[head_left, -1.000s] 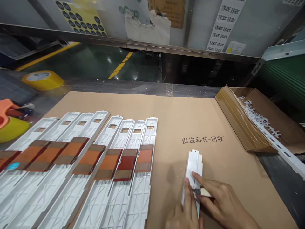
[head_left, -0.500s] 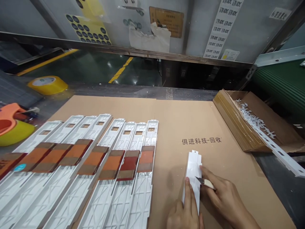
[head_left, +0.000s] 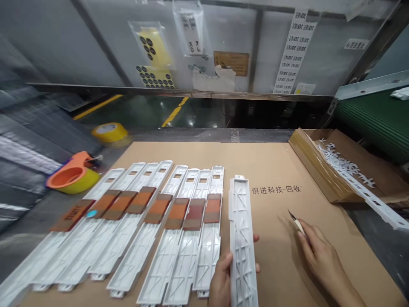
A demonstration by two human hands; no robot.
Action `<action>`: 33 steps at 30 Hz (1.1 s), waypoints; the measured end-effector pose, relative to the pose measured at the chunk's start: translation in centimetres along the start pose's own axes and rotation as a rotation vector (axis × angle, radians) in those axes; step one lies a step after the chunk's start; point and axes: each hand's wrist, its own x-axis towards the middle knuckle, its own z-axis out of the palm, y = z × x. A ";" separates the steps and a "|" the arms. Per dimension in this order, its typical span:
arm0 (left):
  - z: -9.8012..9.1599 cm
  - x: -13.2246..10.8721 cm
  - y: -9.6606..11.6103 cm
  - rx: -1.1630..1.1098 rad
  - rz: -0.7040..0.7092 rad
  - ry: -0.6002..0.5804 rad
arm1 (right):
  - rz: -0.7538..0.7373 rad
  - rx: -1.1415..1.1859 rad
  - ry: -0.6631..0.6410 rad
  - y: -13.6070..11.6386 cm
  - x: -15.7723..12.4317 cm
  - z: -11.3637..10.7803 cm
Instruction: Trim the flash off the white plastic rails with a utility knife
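My left hand (head_left: 221, 279) is wrapped round a long white plastic strip (head_left: 243, 238), whose ribbed side faces me. Its far end points away, just left of the printed characters on the cardboard. To the right, my right hand (head_left: 319, 251) grips a craft knife (head_left: 297, 222) with a pale handle, its dark pointed blade aimed up and left, apart from the strip. Left of my hands lies a row of several similar white strips (head_left: 207, 256), ribbed side up. Brown-orange blocks (head_left: 178, 212) rest across their middles.
A cardboard sheet (head_left: 271, 162) covers the bench. At right, an open cardboard box (head_left: 319, 179) holds small white plastic bits (head_left: 341, 160), with a slotted white strip (head_left: 380, 207) across its edge. An orange tape dispenser (head_left: 72, 172) and yellow tape roll (head_left: 110, 132) stand at left.
The white strip has been turned from its smooth face to its ribbed face by my left hand. My right hand has drawn the knife away to the right. The view has shifted left.
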 end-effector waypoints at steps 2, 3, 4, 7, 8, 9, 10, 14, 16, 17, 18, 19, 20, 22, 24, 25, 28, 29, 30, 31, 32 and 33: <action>0.2 -0.2 0.4 -0.127 0.001 -0.057 | -0.050 -0.176 -0.002 0.4 -0.3 1.1; 0.2 -0.3 0.4 -0.162 0.018 -0.075 | -0.072 -0.263 0.006 0.5 -0.4 1.6; 0.3 -0.3 0.4 -0.195 0.029 -0.085 | -0.092 -0.338 0.015 0.5 -0.4 1.9; 0.5 -0.6 0.5 -0.279 0.038 -0.062 | -0.125 -0.464 0.038 0.2 -0.3 2.1; 0.6 -0.8 0.6 -0.297 0.046 -0.042 | -0.123 -0.483 0.040 0.0 -0.3 2.0; 0.7 -1.0 0.9 -0.309 0.058 -0.024 | -0.118 -0.495 0.039 -0.2 -0.2 1.8; 0.8 -1.3 1.1 -0.317 0.071 -0.013 | -0.114 -0.503 0.038 -0.5 -0.2 1.6; 0.4 -2.2 2.1 -0.346 0.098 -0.024 | -0.124 -0.438 0.067 -2.3 -0.1 1.0; 0.0 -2.6 2.3 -0.356 0.122 -0.017 | -0.127 -0.346 0.132 -3.9 -0.3 0.7; -0.3 -2.8 2.4 -0.360 0.141 -0.008 | -0.143 -0.273 0.150 -4.8 -0.6 0.6; -0.5 -2.9 2.4 -0.365 0.161 0.008 | -0.177 -0.179 0.138 -5.9 -1.0 0.4; -0.6 -3.1 2.5 -0.372 0.183 0.036 | -0.235 -0.070 0.082 -7.1 -1.5 0.3; -0.6 -3.4 2.6 -0.380 0.213 0.079 | -0.325 0.038 -0.008 -8.4 -2.0 0.2; -0.6 -4.0 2.8 -0.412 0.289 0.202 | -0.557 0.182 -0.190 -11.1 -3.3 0.2; -0.7 -4.9 3.2 -0.460 0.395 0.322 | -0.763 0.204 -0.253 -13.7 -4.3 0.6; -1.0 -5.3 3.5 -0.483 0.443 0.354 | -0.826 0.191 -0.251 -14.7 -4.4 0.8; -3.2 -6.8 4.6 -0.444 0.515 0.293 | -0.868 0.144 -0.212 -17.2 -3.1 0.7; -4.4 -7.3 5.1 -0.389 0.522 0.249 | -0.887 0.128 -0.209 -17.8 -2.2 0.4; -5.6 -7.9 5.5 -0.314 0.529 0.208 | -0.919 0.112 -0.202 -18.5 -1.2 0.0; -6.9 -8.5 5.8 -0.258 0.523 0.175 | -0.971 0.093 -0.197 -19.1 -0.1 -0.5; -8.1 -9.2 6.0 -0.204 0.497 0.149 | -1.035 0.073 -0.198 -19.8 1.0 -1.0; -9.1 -9.9 6.2 -0.158 0.451 0.125 | -1.102 0.052 -0.192 -20.7 1.9 -1.5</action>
